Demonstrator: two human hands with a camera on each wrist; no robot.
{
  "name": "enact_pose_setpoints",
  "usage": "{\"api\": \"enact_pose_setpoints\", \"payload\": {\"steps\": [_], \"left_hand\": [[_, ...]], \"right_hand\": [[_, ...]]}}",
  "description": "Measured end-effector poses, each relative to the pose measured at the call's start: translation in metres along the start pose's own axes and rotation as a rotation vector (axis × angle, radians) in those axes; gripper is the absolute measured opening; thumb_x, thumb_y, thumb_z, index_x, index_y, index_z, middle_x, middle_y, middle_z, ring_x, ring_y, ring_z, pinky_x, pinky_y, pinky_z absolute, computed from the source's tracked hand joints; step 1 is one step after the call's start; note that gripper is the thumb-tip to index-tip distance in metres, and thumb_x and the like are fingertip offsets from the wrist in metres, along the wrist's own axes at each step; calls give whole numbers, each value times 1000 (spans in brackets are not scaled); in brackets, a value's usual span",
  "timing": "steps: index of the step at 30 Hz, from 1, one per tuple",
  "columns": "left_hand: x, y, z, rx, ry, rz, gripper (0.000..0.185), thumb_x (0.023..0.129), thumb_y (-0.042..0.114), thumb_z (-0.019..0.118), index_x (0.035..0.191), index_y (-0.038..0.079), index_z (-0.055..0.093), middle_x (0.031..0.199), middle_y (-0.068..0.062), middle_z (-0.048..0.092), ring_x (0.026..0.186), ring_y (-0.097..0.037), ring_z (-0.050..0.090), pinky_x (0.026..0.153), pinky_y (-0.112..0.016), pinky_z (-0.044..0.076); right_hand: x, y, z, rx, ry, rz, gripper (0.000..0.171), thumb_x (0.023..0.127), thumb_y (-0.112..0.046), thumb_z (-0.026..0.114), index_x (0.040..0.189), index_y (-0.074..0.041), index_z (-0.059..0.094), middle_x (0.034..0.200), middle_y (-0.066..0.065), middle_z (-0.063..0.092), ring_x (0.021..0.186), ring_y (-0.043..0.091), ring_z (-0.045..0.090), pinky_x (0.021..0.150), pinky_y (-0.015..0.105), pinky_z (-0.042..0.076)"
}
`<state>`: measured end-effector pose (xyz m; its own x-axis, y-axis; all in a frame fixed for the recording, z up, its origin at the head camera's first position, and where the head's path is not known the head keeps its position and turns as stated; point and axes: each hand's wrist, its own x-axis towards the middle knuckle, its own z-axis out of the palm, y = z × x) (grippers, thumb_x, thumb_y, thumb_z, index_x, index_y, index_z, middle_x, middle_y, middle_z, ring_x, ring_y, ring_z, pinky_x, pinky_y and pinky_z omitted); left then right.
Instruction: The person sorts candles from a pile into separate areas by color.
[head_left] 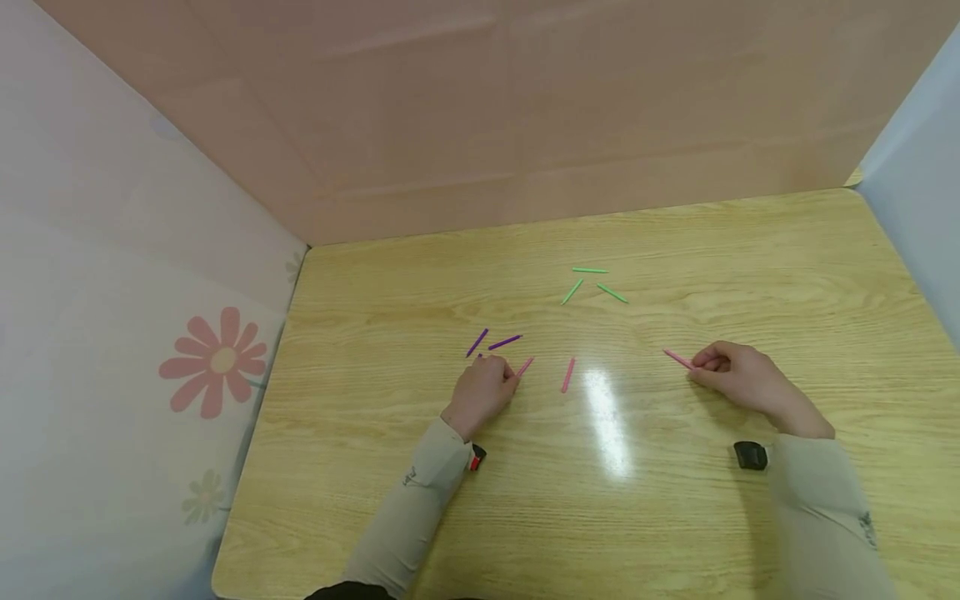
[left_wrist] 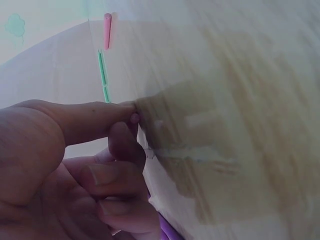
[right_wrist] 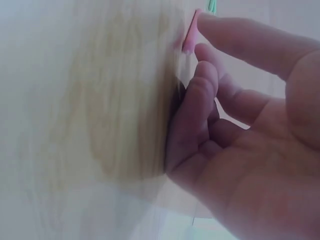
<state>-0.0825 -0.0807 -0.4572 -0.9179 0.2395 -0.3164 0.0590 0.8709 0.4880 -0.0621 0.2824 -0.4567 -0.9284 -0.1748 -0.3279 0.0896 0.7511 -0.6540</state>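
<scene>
My left hand (head_left: 482,389) pinches a slim pink stick (head_left: 525,367) between thumb and index finger; its round end shows at the fingertips in the left wrist view. On the right, my right hand (head_left: 742,379) holds one end of another pink stick (head_left: 678,359) at the thumb and index fingertips, close to the tabletop. A third pink stick (head_left: 568,375) lies between the hands. Purple sticks (head_left: 505,342) lie just beyond the left hand, one partly hidden by it.
Three green sticks (head_left: 590,270) lie apart in a triangle-like layout farther back on the wooden table (head_left: 360,333). A brown panel (head_left: 525,108) rises behind the table, and a flowered white panel (head_left: 112,275) stands at the left. Bright glare marks the table's middle.
</scene>
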Motion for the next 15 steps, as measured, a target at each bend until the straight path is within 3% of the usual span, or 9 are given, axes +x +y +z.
{"api": "enact_pose_setpoints", "payload": {"steps": [11, 15], "left_hand": [[0, -1, 3, 17, 3, -12, 21, 94, 21, 60, 88, 5, 73, 70, -1, 62, 54, -10, 48, 48, -22, 38], [0, -3, 3, 24, 16, 12, 20, 90, 18, 61, 78, 7, 72, 64, 2, 57, 52, -9, 44, 47, -21, 34]], "right_hand": [[-1, 2, -1, -2, 4, 24, 32, 94, -28, 61, 106, 2, 61, 92, 10, 61, 77, 11, 50, 65, 23, 40], [-3, 3, -2, 24, 7, 37, 34, 94, -29, 62, 108, 2, 60, 94, 10, 61, 75, 7, 50, 64, 22, 41]]}}
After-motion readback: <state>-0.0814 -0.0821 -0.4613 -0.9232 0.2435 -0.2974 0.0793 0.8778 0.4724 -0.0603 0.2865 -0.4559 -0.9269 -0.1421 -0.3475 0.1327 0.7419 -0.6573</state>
